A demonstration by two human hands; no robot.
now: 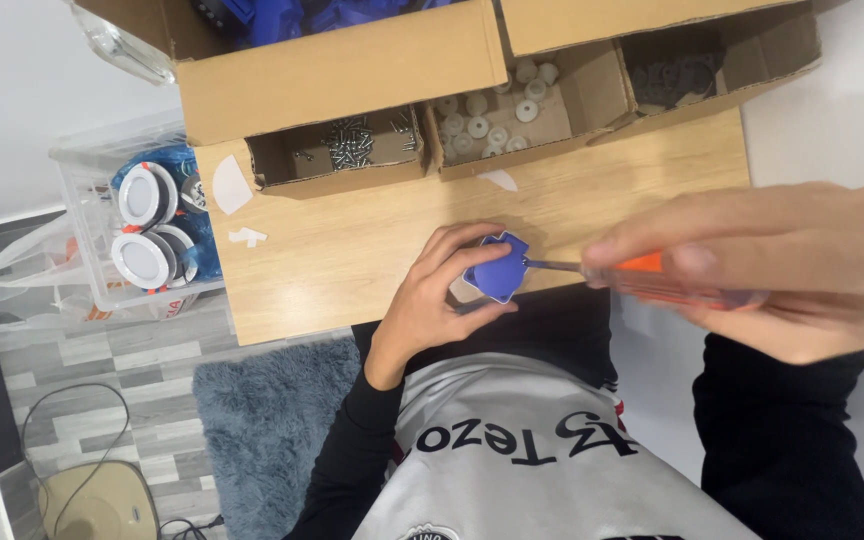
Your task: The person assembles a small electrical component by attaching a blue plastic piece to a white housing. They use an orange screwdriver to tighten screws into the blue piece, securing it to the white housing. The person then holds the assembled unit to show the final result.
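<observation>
Slippage is the main risk. The right hand [782, 270], nearest the camera, is wrapped around an orange-handled screwdriver [652, 280] whose tip meets a small blue plastic part [497, 268]. The left hand [442, 290] pinches that part just above the near edge of the bench [352, 250], fingers close to the blade. If the tip jumps off, it could jab those fingers or knock the part to the floor. Whether the tip sits in a screw head is hard to tell. Farther off, cardboard boxes hold screws [352, 145] and white washers [487, 120].
</observation>
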